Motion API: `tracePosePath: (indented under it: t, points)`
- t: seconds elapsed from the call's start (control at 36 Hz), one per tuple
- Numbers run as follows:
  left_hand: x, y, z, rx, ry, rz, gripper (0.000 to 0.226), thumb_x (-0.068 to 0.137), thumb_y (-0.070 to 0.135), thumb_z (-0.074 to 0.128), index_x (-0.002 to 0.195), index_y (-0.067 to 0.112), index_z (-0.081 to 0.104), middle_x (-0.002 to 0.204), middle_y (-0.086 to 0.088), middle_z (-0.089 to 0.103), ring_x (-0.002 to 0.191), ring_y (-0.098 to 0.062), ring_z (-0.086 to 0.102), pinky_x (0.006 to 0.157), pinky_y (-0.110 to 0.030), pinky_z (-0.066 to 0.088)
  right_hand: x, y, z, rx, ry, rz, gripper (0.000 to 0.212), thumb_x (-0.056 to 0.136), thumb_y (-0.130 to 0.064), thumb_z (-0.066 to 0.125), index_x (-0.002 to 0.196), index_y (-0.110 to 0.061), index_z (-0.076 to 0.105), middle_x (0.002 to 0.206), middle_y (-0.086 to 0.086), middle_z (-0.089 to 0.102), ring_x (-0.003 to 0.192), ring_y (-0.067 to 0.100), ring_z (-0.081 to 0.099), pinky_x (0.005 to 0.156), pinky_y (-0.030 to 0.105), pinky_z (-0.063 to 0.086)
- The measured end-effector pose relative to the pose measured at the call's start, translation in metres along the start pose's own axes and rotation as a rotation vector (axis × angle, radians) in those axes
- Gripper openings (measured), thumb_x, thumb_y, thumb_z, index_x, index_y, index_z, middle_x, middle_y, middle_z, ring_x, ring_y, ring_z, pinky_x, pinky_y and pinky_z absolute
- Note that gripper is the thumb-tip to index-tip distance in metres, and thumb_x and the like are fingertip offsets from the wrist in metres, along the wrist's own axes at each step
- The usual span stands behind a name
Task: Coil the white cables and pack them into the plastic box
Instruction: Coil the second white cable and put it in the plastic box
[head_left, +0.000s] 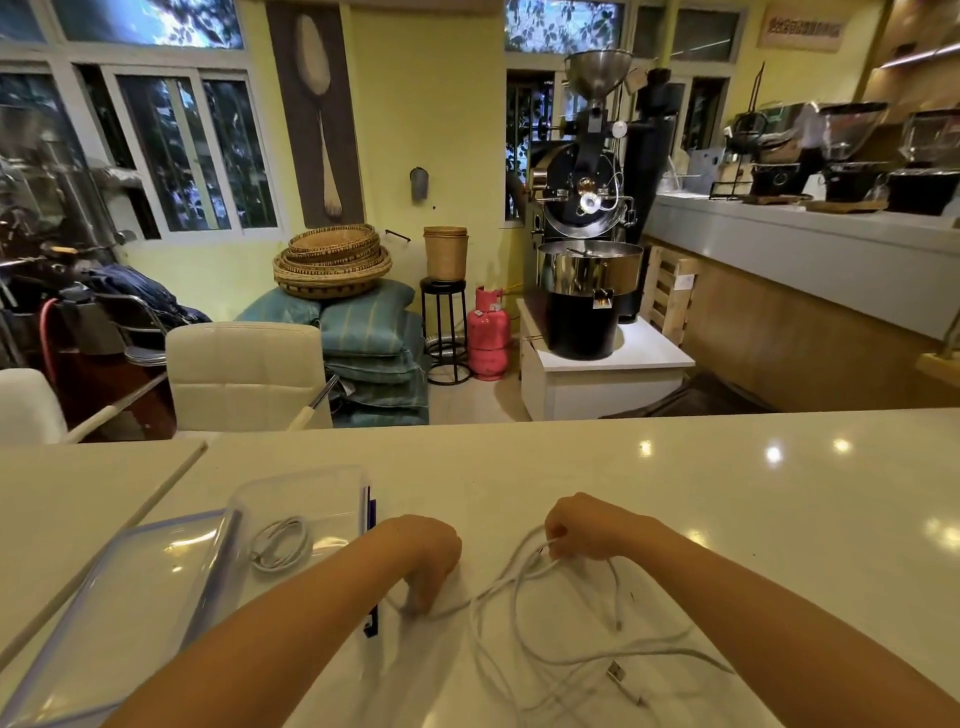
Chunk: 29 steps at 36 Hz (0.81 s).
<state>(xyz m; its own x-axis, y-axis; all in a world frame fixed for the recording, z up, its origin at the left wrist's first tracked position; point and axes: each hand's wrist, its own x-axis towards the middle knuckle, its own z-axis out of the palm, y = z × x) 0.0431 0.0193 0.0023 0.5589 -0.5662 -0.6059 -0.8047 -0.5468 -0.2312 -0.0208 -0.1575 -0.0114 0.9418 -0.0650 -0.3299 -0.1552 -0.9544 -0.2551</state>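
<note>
White cables (511, 571) lie loose and tangled on the near table (675, 493), right of the plastic box (311, 480). One coiled cable (280, 545) already sits inside it. The left hand (431, 556) pinches a strand and the right hand (582, 525) grips gathered loops. Most of the coiling looks still to do.

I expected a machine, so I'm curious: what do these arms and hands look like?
They are a person's: the left hand and right hand are bare, no gloves. Both forearms are uncovered, with no sleeves, watch or bracelet in view. The fingers are mostly hidden, so rings cannot be ruled out.
</note>
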Motion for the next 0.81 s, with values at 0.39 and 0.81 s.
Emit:
tracePosePath:
  t: [0.39,0.81]
  points:
    - [-0.008,0.007,0.02,0.062,0.059,0.033,0.038,0.081,0.015,0.06,0.053,0.012,0.036,0.059,0.001,0.036,0.053,-0.016,0.038,0.049,-0.023,0.032,0.002,-0.012,-0.008,0.069,0.106,-0.043,0.037,0.09,-0.027,0.054,0.123,-0.01,0.052,0.127,0.01,0.054,0.113,0.024,0.052,0.092,0.03,0.042]
    - [-0.045,-0.023,-0.052,-0.816,0.474,0.17,0.018,0.096,0.019,0.038,0.079,0.021,0.041,0.066,0.002,0.059,0.06,-0.014,0.055,0.068,-0.031,0.049,-0.003,-0.041,-0.028,0.235,0.307,-0.241,0.029,0.089,-0.015,0.054,0.116,-0.007,0.06,0.121,0.012,0.062,0.111,0.024,0.056,0.092,0.03,0.043]
